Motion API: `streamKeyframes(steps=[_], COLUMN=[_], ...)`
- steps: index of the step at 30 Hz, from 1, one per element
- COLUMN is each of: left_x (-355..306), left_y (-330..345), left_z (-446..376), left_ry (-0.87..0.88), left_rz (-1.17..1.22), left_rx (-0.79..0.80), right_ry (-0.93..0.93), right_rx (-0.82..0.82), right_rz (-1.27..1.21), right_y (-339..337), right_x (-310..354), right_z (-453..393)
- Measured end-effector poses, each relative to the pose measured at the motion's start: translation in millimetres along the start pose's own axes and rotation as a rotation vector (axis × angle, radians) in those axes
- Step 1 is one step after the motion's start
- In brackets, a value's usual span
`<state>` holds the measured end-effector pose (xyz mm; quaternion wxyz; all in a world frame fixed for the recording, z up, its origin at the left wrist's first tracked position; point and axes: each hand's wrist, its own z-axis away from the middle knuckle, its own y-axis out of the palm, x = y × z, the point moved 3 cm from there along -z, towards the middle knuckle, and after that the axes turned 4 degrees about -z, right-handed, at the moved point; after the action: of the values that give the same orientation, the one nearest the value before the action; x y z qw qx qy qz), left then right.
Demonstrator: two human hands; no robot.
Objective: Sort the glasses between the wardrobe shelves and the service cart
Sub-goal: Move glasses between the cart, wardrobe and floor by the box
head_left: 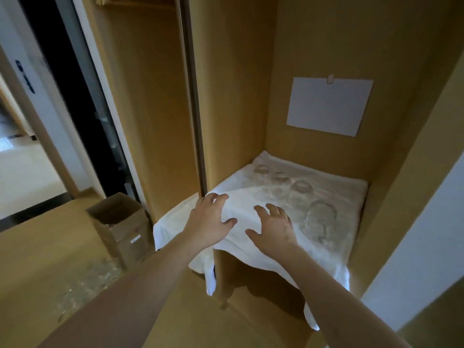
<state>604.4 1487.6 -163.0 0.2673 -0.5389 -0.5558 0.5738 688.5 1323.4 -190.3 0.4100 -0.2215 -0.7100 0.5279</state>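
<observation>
Several clear glasses stand mouth-down in a row on a white cloth [334,194] spread over a wardrobe shelf; the nearest glass [319,219] is at the right front, another [301,189] sits behind it, and one [262,172] is at the back. My left hand [211,219] lies with spread fingers on the cloth at the shelf's front left edge. My right hand [273,227] hovers or rests with spread fingers on the cloth just left of the nearest glass. Neither hand holds anything.
An open cardboard box [120,222] stands on the floor at the left, beside the wardrobe. A white sheet of paper [329,105] is taped to the back wall of the wardrobe. The cloth hangs over the shelf's front edge. A sliding door frame [193,96] divides the wardrobe compartments.
</observation>
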Motion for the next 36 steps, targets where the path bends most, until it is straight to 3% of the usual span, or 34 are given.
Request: streamKeyframes(steps=[8,16,20,24,29,32,36], left_x=[34.3,-3.5,-25.0,-39.9,-51.3,-53.9,-55.8], left_y=[9.1,37.3,56.7,68.1,97.0,109.0,111.5], left_z=[-76.7,-179.9,-227.9,-271.1,-295.4,-310.8,-328.0], left_ry=[0.142,0.272,0.315,0.330,0.356,0.380,0.459], left_rz=[0.010,0.052,-0.011,-0.061,-0.209,-0.174,-0.170], left_rx=[0.064,0.057,0.097,0.184,0.443,0.564,0.548], right_ry=[0.216,0.228,0.221,0.205,0.178,0.186,0.194], right_rx=[-0.053,-0.167,-0.112,0.053,0.289,0.357,0.361], right_rz=[-0.065,-0.003,0.040,0.091,0.055,0.025,-0.031], right_y=[3.8,-28.4,-26.8,-21.2,-11.5,-12.0,-14.0], right_x=[1.2,-41.0,-70.6,-91.3,-109.1,-114.7,-118.2], right_z=[-56.7,-144.5,-187.1,-219.0,-235.8,-244.5,-251.9])
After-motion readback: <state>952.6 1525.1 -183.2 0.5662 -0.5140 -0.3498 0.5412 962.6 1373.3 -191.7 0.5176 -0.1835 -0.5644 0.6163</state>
